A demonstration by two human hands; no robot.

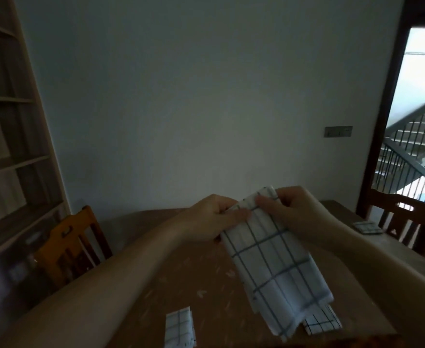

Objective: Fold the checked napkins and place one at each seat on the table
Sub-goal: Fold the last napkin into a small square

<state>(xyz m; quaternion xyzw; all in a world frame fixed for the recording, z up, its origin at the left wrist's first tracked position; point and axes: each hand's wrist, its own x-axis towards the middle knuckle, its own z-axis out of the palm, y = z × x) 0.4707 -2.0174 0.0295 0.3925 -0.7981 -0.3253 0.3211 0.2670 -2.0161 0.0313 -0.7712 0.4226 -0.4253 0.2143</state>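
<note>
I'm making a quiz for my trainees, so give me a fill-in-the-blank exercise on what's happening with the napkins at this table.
1. Both hands, the left hand and the right hand, hold the checked napkin by its ____ end.
2. A folded napkin lies on the table in front of the chair on the ____.
3. The held napkin's lines are ____ on white.

Missing words: top; right; blue
</note>
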